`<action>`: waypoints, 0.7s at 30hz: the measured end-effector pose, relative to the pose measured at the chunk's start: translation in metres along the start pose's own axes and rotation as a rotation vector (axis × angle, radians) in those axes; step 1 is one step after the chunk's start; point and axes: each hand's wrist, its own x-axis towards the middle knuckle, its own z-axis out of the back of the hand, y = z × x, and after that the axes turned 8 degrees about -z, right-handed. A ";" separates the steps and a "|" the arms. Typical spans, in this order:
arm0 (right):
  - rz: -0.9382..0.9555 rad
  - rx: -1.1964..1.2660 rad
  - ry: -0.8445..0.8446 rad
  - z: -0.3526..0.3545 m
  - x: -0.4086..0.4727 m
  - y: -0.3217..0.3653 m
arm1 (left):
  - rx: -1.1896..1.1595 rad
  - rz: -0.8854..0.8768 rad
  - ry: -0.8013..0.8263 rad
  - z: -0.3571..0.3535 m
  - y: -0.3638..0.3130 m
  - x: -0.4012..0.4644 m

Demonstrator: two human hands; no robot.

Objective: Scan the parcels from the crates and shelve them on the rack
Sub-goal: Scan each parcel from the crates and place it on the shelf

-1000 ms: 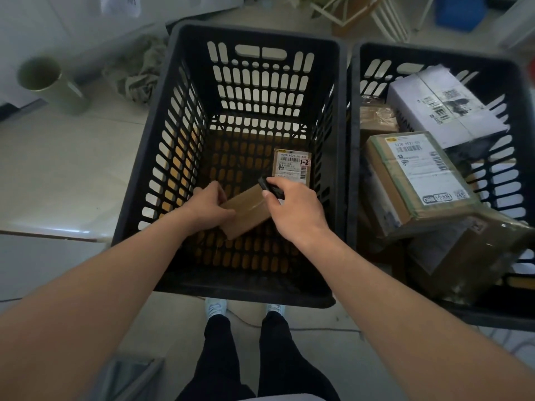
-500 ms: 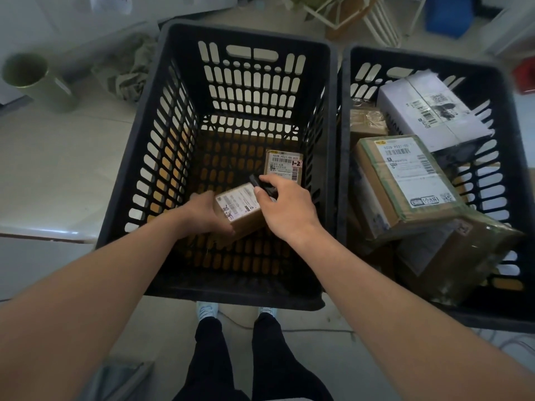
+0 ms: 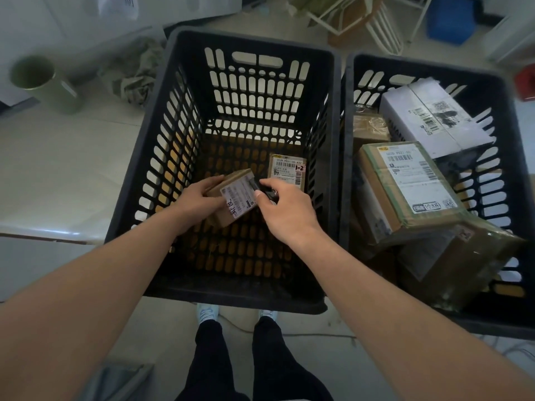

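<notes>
Inside the left black crate (image 3: 162,157), my left hand (image 3: 199,198) grips a small brown parcel (image 3: 236,202) with its white label facing up. My right hand (image 3: 285,209) holds a small black scanner (image 3: 262,189) whose tip rests against the label's right edge. A second small labelled parcel (image 3: 286,169) lies on the crate floor just behind. The right black crate (image 3: 350,180) holds several bigger parcels, among them a brown box with a white label (image 3: 405,183) and a white box (image 3: 434,117).
A green cylinder (image 3: 43,82) and crumpled cloth (image 3: 133,76) lie on the floor to the left. White wire frames (image 3: 376,21) and a blue bin (image 3: 448,18) stand behind the crates. My feet show below the left crate.
My left hand has turned the small parcel over, bringing its label up, and lifted it slightly. My right hand has kept the scanner at the parcel.
</notes>
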 end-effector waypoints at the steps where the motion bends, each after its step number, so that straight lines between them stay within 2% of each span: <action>1: -0.002 -0.005 0.003 0.000 0.000 0.001 | -0.002 -0.017 -0.014 0.002 -0.004 -0.001; 10: 0.034 -0.051 0.051 0.015 -0.016 0.024 | -0.063 -0.215 -0.130 0.031 -0.034 -0.023; 21: 0.213 -0.089 -0.013 0.058 -0.056 0.062 | -0.154 -0.518 -0.098 0.058 -0.092 -0.070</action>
